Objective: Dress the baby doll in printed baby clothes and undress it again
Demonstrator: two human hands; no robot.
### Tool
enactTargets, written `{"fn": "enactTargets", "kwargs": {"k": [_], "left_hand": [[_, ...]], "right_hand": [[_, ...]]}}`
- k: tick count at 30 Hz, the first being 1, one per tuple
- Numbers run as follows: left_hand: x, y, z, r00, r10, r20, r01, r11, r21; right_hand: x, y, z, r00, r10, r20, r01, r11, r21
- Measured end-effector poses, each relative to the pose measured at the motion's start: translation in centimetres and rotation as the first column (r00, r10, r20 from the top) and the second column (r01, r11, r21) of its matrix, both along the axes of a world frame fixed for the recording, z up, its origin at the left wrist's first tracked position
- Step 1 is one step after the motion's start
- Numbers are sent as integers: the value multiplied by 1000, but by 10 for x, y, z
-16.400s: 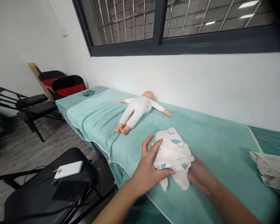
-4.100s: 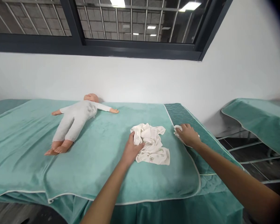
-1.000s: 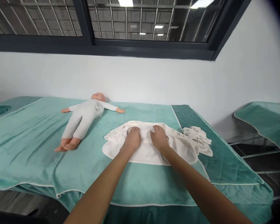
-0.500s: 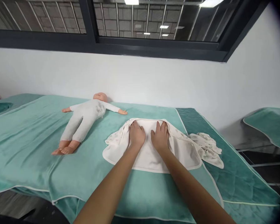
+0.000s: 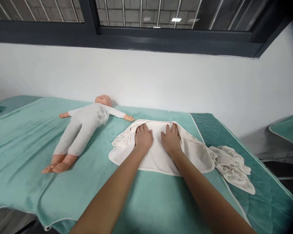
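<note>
A white cloth garment with a small print on its folded sides is spread on the green bed cover. My left hand lies palm down on its left part, fingers pointing to the far edge. On the right part rests my right hand, also palm down with the fingers spread a little. Both hands press on the fabric near its far edge, with a strip of cloth between them; neither visibly grips it.
A baby doll in a white suit lies on its back at the left. A crumpled printed cloth is at the right. Behind the bed are a white wall and a dark window frame.
The view has shifted and tilted down slightly. My hands stay on the garment in nearly the same pose, with the right fingers slightly more spread.
</note>
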State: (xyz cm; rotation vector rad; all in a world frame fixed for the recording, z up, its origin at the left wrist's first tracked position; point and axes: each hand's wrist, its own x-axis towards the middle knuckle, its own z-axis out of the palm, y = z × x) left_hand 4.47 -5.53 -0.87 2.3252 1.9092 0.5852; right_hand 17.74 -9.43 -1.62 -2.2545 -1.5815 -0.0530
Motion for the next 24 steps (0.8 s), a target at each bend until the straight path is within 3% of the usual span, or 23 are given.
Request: {"fn": "enactTargets", "kwargs": {"k": [7,16,19,24], "left_hand": [[4,7,-10,999,17,-28,-18,999,-43],[5,7,-8,999,34,-21,-35,999,-38],[2,4,-7,998,67,15,-67,998,7],[0,-3,-6,992,98,75,-106,988,112]], "right_hand": [[3,12,-15,1000,-10,25,12,998,-69],[3,15,-17,1000,-5,-3,5,993,-115],[3,9,-13,1000,10,9,-9,999,-49],[9,-3,-6,997,1,79,-14,985,170]]}}
